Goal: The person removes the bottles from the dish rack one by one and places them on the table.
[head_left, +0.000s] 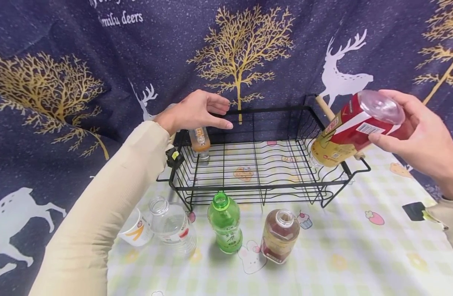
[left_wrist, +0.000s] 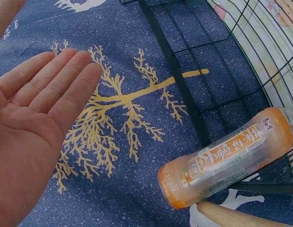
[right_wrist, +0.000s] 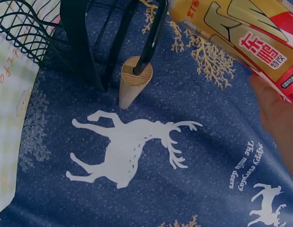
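My right hand (head_left: 422, 131) grips a red and gold plastic bottle (head_left: 353, 129) near its base. The bottle is tilted, with its neck pointing down and left at the right end of a black wire rack (head_left: 256, 187). Its gold label also shows in the right wrist view, with part of my right hand (right_wrist: 271, 101) beside it. Above the rack's left end, my left hand (head_left: 196, 111) holds nothing, its fingers extended. Below it, an orange-labelled clear bottle (left_wrist: 226, 158) stands neck down in the rack, partly hidden in the head view by that hand.
In front of the rack stand a paper cup (head_left: 137, 228), a clear bottle (head_left: 174, 228), a green bottle (head_left: 226, 226) and a brownish bottle (head_left: 280, 236), the bottles uncapped. Wooden handles (right_wrist: 134, 82) flank the rack. A dark blue patterned cloth (head_left: 156, 49) hangs behind.
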`<state>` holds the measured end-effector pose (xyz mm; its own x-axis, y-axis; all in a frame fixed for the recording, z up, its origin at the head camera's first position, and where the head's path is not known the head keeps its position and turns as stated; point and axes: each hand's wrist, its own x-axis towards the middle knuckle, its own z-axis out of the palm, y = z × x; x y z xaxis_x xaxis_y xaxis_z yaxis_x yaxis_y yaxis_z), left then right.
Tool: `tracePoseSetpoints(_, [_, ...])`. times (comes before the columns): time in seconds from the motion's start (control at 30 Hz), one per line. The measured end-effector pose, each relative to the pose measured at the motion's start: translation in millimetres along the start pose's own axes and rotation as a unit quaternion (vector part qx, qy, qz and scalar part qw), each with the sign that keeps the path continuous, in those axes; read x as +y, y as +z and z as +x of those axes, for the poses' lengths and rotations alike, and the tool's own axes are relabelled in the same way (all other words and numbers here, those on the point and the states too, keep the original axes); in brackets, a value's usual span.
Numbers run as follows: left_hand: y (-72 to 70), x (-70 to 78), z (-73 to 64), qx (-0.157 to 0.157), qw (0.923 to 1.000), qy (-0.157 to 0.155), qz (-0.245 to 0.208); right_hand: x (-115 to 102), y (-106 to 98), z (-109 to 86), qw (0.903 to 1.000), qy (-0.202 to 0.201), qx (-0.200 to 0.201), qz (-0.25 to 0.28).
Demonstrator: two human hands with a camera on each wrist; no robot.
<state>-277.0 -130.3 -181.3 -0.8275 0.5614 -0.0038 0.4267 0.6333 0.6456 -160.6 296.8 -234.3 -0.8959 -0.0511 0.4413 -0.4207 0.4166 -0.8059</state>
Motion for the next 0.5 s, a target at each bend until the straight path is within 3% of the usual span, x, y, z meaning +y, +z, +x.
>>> tracePoseSetpoints(0.27, [-0.6,-3.0,-2.2,0.002,1.0000,0.008,0.001,3,-5,-7.1,0.9989,-0.009,-0.003,-0.045])
tracePoseSetpoints(0.33, [-1.0,-3.3,-3.0,0.001,1.0000,0.008,0.000,6,-7,-8.7,0.9998,-0.017,0.000,0.014])
tracePoseSetpoints(0.5, [-2.5,-3.5,-5.2,0.001,0.9999,0.012,-0.007,10,-12,-14.3,0.9988,-0.028,0.007,0.040])
